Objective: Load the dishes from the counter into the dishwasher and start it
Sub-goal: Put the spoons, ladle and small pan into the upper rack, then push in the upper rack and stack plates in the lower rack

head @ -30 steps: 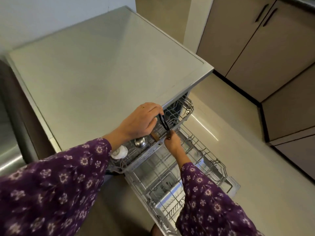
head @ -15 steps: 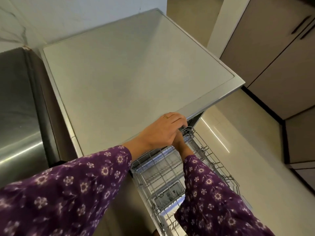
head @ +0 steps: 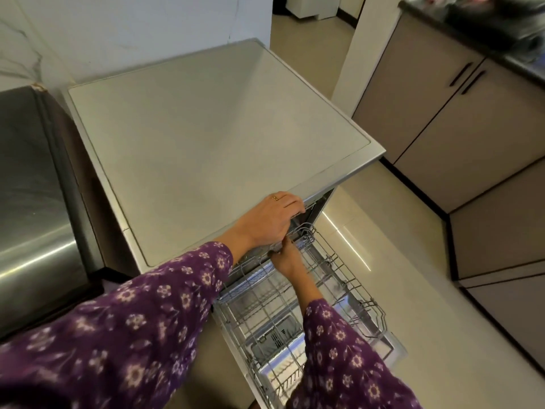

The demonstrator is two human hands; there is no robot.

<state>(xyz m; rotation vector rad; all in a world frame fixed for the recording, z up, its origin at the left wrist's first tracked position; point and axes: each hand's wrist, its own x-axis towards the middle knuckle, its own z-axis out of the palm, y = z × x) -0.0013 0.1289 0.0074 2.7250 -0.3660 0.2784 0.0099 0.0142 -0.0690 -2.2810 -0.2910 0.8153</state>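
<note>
Head view: the dishwasher [head: 206,149] stands against a marbled white wall [head: 88,33], its flat grey top filling the middle of the frame. Just beside it on the left is a brushed steel appliance [head: 29,202]. Across the pale floor [head: 413,276], well apart to the right, runs a row of beige cabinets [head: 442,128] with dark handles under a dark counter [head: 472,33]; what lies on that counter is too blurred to name. The dishwasher door [head: 396,348] is down, and the wire lower rack [head: 339,278] stands drawn out over it. Only the front rim of the upper rack [head: 305,231] shows beneath the top's front edge.

Both arms, in purple flowered sleeves [head: 147,320], reach forward and hide part of both racks. The left hand [head: 265,222], with a ring [head: 275,198] on it, lies palm down at the top's front edge. Its fingers are close together and bent over the upper rack's rim, their tips hidden, so a firm hold cannot be told. The right hand [head: 287,259] comes up from below to the same rim, just under the left hand; its fingers are covered, and I cannot tell how they lie
</note>
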